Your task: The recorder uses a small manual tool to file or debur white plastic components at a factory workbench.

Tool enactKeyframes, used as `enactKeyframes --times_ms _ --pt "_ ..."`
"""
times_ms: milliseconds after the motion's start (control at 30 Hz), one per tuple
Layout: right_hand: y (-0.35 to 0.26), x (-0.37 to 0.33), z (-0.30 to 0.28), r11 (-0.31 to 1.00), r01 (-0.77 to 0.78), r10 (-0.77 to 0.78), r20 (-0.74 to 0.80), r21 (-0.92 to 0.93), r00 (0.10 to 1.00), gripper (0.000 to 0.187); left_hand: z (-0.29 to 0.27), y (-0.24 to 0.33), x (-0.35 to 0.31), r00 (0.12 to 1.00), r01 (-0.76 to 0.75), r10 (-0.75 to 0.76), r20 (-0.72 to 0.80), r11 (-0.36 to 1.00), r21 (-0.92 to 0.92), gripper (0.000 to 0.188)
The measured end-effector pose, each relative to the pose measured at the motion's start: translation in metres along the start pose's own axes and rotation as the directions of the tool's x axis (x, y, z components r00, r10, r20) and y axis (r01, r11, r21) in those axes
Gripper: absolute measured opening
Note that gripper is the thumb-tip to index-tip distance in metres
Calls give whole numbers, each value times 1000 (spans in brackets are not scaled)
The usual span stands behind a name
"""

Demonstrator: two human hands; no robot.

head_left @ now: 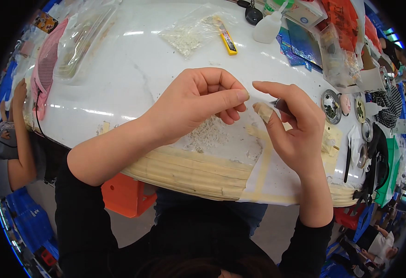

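Over the table, my left hand [203,95] is closed in a pinch, thumb against index finger. Whatever lies between those fingertips is too small to name. Facing it, my right hand [300,123] has its index finger stretched out and its thumb held apart, the thumb tip wrapped in beige tape [263,112]. A small dark blade-like tool [282,106] with a shiny tip sits in the curled fingers of that hand; its rear part is hidden. Beneath the hands lie scattered whitish crumbs [207,135] on the white table [119,83].
A clear bag of white bits [186,39], a yellow utility knife [227,37] and a white squeeze bottle [268,28] lie farther back. Round metal tins [331,106] stand at the right. Beige tape [189,173] covers the near edge. Another person's arm [21,125] is at the left.
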State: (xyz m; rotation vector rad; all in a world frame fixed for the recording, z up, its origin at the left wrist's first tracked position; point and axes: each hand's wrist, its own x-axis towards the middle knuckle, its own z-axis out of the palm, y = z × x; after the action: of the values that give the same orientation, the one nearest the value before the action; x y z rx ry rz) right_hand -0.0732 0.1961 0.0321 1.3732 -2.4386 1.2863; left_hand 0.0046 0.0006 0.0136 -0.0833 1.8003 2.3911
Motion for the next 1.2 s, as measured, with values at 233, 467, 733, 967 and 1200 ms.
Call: enactKeyframes --times_ms 233,467,733,967,1200 --pt "7 -4 -3 990 82 -79 25 -115 997 41 -3 1 1 999 41 -39 16 983 -179 16" --pt "5 -2 0 987 152 -157 -100 -54 983 40 -3 0 3 987 160 -160 16 962 -223 17" --pt "0 -5 5 989 149 -150 -100 -15 984 47 -3 -2 2 991 132 -127 36 964 -231 17" --pt "3 -6 7 990 134 -130 -82 42 988 49 -1 -6 2 993 109 -100 57 976 -188 19" --pt "2 -4 1 991 29 -24 -37 134 999 39 1 -6 -1 996 -67 68 58 998 -18 19"
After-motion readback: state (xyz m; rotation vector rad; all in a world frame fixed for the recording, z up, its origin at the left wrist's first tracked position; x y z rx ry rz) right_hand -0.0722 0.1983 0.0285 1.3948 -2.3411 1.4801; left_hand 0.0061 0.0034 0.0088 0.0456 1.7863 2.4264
